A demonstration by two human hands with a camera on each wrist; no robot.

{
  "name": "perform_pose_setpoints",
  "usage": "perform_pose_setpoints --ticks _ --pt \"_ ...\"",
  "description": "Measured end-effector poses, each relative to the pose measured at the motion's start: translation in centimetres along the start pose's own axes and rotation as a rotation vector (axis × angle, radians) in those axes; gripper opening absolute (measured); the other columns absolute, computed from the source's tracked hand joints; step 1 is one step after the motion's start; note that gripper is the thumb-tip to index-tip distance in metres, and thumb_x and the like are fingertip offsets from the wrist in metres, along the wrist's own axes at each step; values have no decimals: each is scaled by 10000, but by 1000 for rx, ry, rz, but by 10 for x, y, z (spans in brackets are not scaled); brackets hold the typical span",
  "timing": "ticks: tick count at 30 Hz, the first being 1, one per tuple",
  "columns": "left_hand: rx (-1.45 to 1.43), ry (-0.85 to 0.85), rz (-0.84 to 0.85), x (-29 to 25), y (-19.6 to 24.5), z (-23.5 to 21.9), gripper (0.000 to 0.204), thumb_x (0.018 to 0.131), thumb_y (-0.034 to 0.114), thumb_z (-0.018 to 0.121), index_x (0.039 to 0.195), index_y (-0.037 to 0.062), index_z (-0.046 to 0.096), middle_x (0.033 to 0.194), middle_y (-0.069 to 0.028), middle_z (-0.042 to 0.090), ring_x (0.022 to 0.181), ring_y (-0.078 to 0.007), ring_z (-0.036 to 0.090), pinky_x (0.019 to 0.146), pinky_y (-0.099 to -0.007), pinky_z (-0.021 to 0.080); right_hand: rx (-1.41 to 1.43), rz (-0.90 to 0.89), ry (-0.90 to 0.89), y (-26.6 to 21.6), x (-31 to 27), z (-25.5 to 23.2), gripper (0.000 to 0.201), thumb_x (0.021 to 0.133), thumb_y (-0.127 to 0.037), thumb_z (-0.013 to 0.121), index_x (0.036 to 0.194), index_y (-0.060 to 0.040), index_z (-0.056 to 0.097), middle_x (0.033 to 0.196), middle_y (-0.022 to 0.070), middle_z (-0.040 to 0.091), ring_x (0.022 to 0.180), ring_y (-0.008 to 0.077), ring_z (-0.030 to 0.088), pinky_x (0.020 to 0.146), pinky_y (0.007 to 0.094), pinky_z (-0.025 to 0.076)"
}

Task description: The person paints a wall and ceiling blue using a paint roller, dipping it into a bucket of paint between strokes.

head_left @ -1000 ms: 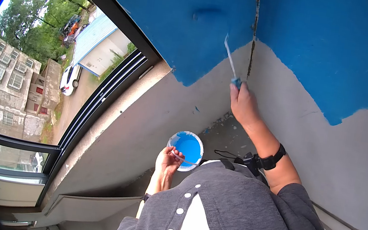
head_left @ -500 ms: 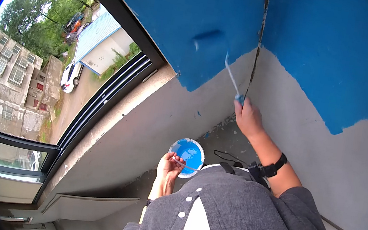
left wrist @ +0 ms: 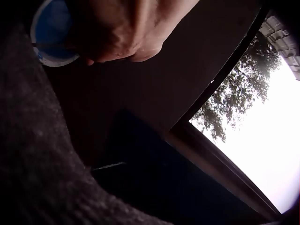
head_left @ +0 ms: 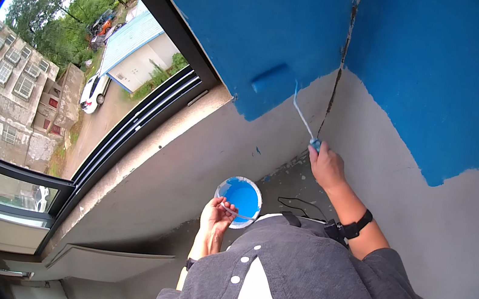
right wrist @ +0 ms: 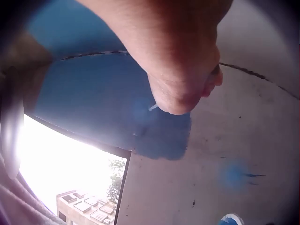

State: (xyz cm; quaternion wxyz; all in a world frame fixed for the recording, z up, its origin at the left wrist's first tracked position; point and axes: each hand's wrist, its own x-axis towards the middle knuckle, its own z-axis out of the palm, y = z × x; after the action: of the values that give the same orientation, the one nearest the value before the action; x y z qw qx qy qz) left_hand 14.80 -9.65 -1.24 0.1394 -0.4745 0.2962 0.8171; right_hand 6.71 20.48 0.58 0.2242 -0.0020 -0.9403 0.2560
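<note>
In the head view my right hand (head_left: 328,168) grips the blue handle of a paint roller (head_left: 302,114). The roller's blue-coated sleeve (head_left: 271,79) lies on the blue-painted wall (head_left: 226,25), near the lower edge of the paint by the window. My left hand (head_left: 216,216) holds the thin handle (head_left: 240,216) of a white bucket (head_left: 259,203) with blue paint inside. The right wrist view shows my right hand (right wrist: 180,89) from behind, hiding most of the roller. My left hand (left wrist: 129,33) overlaps the bucket in the left wrist view.
A dark-framed window (head_left: 197,61) with a rough sill is on the left. Down the wall corner runs a dark crack (head_left: 334,95). Below the blue, the walls are bare grey (head_left: 384,164). A dark cord (head_left: 299,202) shows near my waist. A pale board (head_left: 113,260) is at lower left.
My right hand has drawn the roller down the wall, toward the paint's lower edge. My left hand keeps hold of the bucket handle. The head view has shifted slightly.
</note>
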Motion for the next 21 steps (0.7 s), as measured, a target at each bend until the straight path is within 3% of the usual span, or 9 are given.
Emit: perform_pose_setpoints --ticks 2,4,6,9,10,14,18,21 --pt "-7 -10 -7 6 -4 -3 89 809 126 501 806 42 472 642 -57 497 630 -206 505 723 -387 454 -29 10 -61 8 -10 -1 280 838 -277 519 794 -7 463 546 181 538 495 371 543 427 436 432" --pt "-2 -10 -10 4 -6 -2 89 809 128 500 807 45 470 641 -57 497 632 -206 505 723 -388 454 50 -13 12 -14 27 -28 264 826 -255 543 766 -14 456 562 205 530 513 389 529 444 455 416" --pt "61 -9 -2 3 -7 7 111 798 146 498 752 45 493 611 -46 514 633 -214 517 742 -401 455 98 -126 158 -48 72 -60 282 827 -285 539 765 -23 455 522 158 526 482 358 543 424 431 435" --pt "53 -46 -29 -3 -6 13 97 810 135 500 809 48 458 636 -57 498 633 -202 500 721 -392 456 68 -144 236 -68 97 -63 279 826 -283 540 763 -26 451 533 159 534 490 356 549 434 429 442" --pt "58 -65 -10 -2 -6 11 103 806 138 506 805 45 464 635 -58 502 625 -202 499 721 -393 456 69 -141 241 -62 90 -54 279 826 -283 540 763 -26 451 533 159 534 490 356 549 434 429 442" --pt "25 -35 -15 -1 -12 4 100 807 135 504 786 41 479 635 -58 504 629 -205 502 715 -390 457 -20 47 -34 3 4 12 270 829 -276 536 775 -26 451 545 160 546 503 355 560 444 429 451" --pt "52 -6 -3 -5 -21 7 120 811 147 488 755 40 485 624 -55 508 639 -202 501 742 -396 444 -73 64 -96 12 -4 1 262 830 -270 536 772 -29 453 551 161 551 501 354 557 438 425 445" --pt "90 -13 -6 -5 -22 12 115 812 149 486 749 53 479 625 -53 506 632 -200 500 742 -394 445 70 -94 157 -33 66 -44 263 831 -266 538 765 -26 452 535 152 537 495 355 548 428 416 438"
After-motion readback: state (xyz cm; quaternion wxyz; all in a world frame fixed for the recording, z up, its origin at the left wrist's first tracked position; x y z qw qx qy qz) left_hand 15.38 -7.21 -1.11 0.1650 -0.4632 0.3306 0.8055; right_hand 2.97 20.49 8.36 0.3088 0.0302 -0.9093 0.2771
